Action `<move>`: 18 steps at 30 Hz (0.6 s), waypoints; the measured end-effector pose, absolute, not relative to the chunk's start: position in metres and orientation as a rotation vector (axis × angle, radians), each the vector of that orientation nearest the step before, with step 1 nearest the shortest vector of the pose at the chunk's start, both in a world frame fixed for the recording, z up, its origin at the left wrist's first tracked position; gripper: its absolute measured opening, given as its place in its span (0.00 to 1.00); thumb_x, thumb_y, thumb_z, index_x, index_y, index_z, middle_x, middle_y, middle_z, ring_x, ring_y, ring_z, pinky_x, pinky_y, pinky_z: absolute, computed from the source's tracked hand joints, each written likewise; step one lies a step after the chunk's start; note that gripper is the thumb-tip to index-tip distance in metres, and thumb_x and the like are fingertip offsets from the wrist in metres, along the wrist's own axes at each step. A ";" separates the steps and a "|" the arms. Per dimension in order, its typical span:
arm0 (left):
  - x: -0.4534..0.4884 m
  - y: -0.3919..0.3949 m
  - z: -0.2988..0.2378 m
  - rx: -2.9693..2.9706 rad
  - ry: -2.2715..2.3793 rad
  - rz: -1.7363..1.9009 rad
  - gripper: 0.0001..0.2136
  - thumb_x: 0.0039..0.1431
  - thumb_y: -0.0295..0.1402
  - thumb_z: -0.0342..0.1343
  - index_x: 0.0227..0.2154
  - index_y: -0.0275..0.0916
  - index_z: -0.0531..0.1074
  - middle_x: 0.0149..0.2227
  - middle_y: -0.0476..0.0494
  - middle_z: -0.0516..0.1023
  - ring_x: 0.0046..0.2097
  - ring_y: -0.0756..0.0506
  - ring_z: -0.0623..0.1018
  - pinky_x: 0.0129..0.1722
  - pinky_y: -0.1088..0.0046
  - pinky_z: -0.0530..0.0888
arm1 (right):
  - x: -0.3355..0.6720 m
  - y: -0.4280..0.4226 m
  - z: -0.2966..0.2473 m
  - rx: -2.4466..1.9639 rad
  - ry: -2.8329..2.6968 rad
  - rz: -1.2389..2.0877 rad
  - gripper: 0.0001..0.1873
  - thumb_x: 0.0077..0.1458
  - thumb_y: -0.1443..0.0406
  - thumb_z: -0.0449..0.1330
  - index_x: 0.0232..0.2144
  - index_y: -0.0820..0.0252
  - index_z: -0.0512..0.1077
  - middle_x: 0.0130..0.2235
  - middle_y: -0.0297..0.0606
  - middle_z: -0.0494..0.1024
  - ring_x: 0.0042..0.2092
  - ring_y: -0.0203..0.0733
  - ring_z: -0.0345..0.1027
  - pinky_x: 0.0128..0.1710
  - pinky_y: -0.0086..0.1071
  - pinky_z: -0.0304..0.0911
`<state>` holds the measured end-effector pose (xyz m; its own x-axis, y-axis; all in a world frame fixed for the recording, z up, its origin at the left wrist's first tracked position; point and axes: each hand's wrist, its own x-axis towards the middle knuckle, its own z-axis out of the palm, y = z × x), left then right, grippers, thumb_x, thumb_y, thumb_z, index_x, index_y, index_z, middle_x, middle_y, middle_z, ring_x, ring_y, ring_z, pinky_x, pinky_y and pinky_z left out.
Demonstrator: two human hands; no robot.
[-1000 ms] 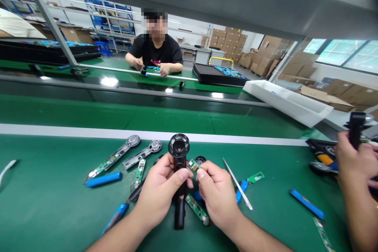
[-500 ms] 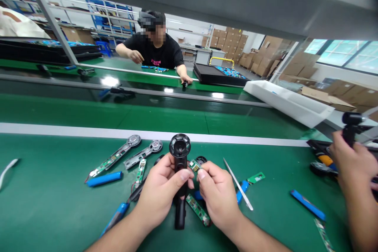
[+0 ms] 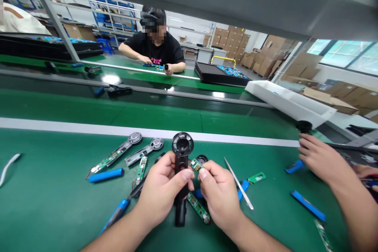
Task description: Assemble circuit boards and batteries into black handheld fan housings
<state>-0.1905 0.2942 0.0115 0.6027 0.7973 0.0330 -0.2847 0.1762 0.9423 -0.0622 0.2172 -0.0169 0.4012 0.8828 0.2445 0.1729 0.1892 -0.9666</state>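
Observation:
My left hand (image 3: 165, 183) is wrapped round the black handle of a small handheld fan (image 3: 182, 145), its round head pointing up and away. Between the thumb and fingers of my right hand (image 3: 220, 187) is a green circuit board (image 3: 196, 165) with a small digit display, close against the fan's side. Behind my hands lies a round black part (image 3: 202, 160). Below them rests another circuit board (image 3: 199, 208), partly covered by my right hand. Blue battery cells lie near; one blue battery (image 3: 243, 189) is under a pale pointed tool (image 3: 239, 184).
On the left lie two opened grey fan housings (image 3: 144, 152), a blue battery (image 3: 105, 175) and a white cable (image 3: 8, 169). A co-worker's hand (image 3: 320, 155) reaches in from the right with a black fan part. Opposite sits another person (image 3: 158, 49). A white trough (image 3: 291, 104) stands at the back right.
My hands keep nearly the same hold on fan and board. The co-worker's hand at right moved left and forward with the black part. The person opposite drew both hands together.

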 end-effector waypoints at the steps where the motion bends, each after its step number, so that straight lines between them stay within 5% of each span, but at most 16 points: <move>1: -0.191 0.294 0.014 1.165 0.533 0.819 0.20 0.50 0.48 0.72 0.28 0.37 0.72 0.22 0.50 0.78 0.23 0.51 0.75 0.21 0.80 0.72 | -0.062 0.216 -0.016 -1.311 -1.078 0.663 0.21 0.67 0.55 0.54 0.24 0.58 0.67 0.20 0.26 0.59 0.20 0.32 0.47 0.18 0.26 0.47; 9: -0.191 0.290 0.025 1.075 0.549 0.827 0.12 0.47 0.32 0.71 0.26 0.38 0.72 0.23 0.50 0.78 0.22 0.50 0.78 0.24 0.76 0.74 | -0.060 0.210 -0.006 -1.376 -1.178 0.536 0.18 0.67 0.59 0.55 0.25 0.58 0.70 0.18 0.27 0.64 0.19 0.33 0.53 0.19 0.26 0.52; 18: -0.194 0.284 0.030 1.071 0.572 0.815 0.09 0.46 0.31 0.70 0.23 0.39 0.73 0.20 0.50 0.77 0.21 0.49 0.76 0.21 0.77 0.72 | -0.062 0.205 0.000 -1.383 -1.281 0.408 0.15 0.67 0.64 0.55 0.26 0.57 0.71 0.19 0.28 0.68 0.19 0.33 0.59 0.20 0.26 0.53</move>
